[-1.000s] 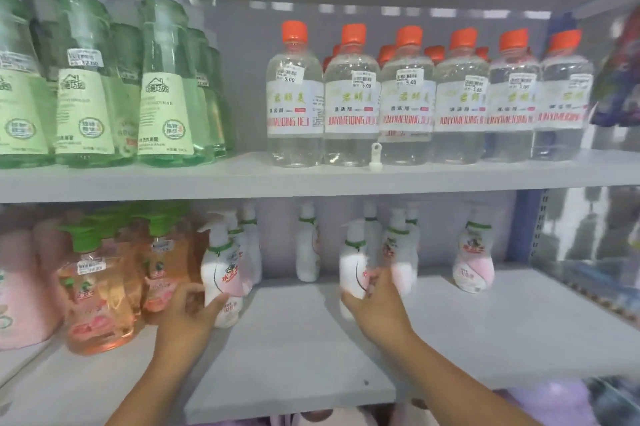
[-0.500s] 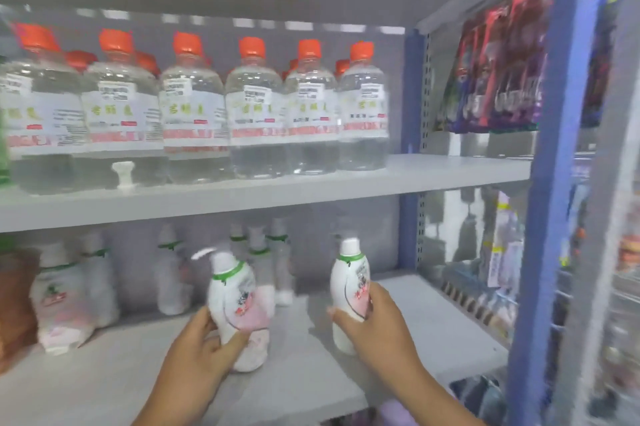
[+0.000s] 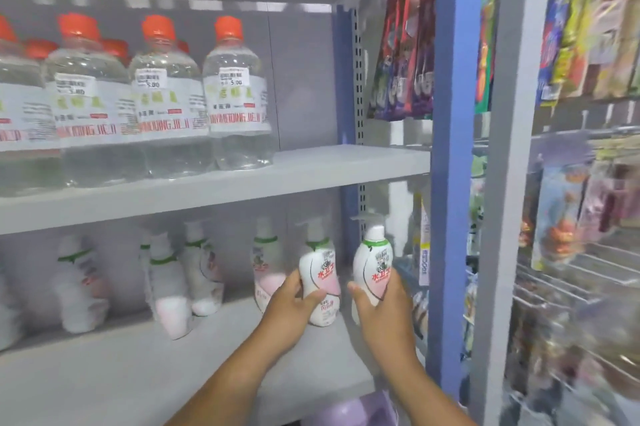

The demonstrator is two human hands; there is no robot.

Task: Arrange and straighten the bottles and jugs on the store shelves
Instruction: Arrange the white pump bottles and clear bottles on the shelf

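Gripping two upright pump bottles [image 3: 320, 282] [image 3: 372, 269], nozzles leftward.

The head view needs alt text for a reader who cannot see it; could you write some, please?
Two hands each grip a white pump bottle, left hand on one, right hand on another, at the lower shelf's right end. Orange-capped clear bottles line the shelf above.

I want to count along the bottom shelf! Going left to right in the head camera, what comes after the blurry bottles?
Left hand → white-and-pink pump bottle it holds → second pump bottle in the right hand → blue shelf post → hanging snack packets.
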